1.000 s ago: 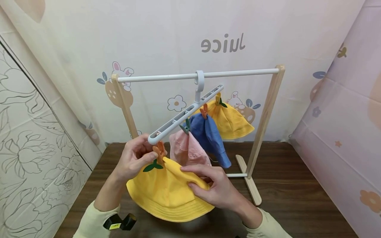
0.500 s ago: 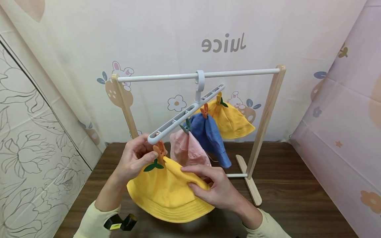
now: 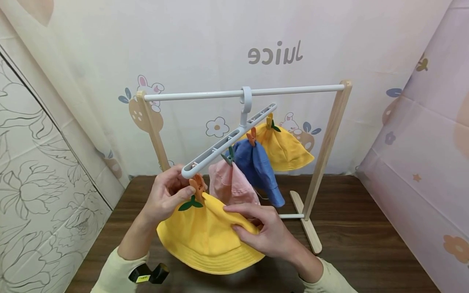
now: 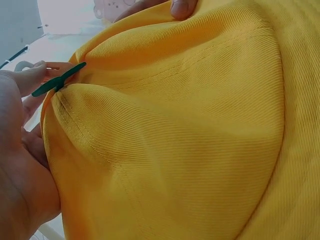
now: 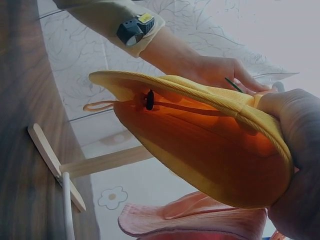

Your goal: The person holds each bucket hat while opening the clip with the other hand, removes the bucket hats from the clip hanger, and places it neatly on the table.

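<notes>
Thumb and fingers of my left hand (image 3: 165,197) pinch an orange clothespin (image 3: 198,188) under the near end of a grey-white hanger (image 3: 216,151). The clothespin bites the crown of a yellow bucket hat (image 3: 212,244), beside the hat's green leaf (image 4: 59,82). My right hand (image 3: 261,228) holds the hat's right side between thumb and fingers. In the right wrist view the hat's underside shows a chin cord with a black stopper (image 5: 150,100). Farther along the hanger, clothespins hold a pink hat (image 3: 234,187), a blue hat (image 3: 260,173) and another yellow hat (image 3: 283,148).
The hanger hooks over the white rail (image 3: 293,90) of a wooden rack, slanting toward me. The rack's right post (image 3: 326,150) and foot (image 3: 307,224) stand beyond my right hand on a dark wooden table (image 3: 366,228). Printed curtains (image 3: 205,44) close in the back and sides.
The near yellow hat and its orange clothespin have shifted very slightly to the right. Both hands keep the same holds.
</notes>
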Motion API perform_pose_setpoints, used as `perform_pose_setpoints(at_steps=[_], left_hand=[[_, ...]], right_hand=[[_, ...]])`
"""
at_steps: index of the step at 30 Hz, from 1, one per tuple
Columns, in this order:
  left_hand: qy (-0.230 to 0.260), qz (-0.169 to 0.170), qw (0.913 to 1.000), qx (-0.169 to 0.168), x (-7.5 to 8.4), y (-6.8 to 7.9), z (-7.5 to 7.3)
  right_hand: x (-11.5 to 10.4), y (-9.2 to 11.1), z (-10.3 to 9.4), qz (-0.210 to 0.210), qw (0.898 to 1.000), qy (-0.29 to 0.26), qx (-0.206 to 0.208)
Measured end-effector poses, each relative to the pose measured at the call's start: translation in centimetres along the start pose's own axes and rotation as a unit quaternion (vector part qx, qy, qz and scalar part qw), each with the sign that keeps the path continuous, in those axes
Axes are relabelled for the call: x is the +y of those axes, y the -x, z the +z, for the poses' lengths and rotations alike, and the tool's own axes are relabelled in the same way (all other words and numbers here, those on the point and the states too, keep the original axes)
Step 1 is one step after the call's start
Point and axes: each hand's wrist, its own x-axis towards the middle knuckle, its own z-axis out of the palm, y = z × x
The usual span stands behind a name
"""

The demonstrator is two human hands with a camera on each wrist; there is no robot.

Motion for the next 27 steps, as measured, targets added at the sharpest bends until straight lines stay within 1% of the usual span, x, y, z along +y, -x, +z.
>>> perform_pose_setpoints(at_steps=[4,13,22,27], left_hand=[[0.006,0.004,1.0000,-0.003,-0.12,-0.01,0.02],[0.003,0.004,1.0000,-0.006,-0.27,-0.04,0.09],[0.012,0.004,0.9999,-0.009,-0.24,-0.13,0.18],[0.016,-0.005,0.9998,-0.014,-0.19,-0.16,0.22]], right_hand=[[0.08,0.06,0.01,-0.005,1.000,-0.003,0.002],[0.35,0.36,-0.17,0.003,1.000,-0.006,0.001],[0.40,0.38,-0.14,-0.001,1.000,-0.003,0.004],[0.42,0.43,-0.14,0.003,1.000,-0.005,0.003]])
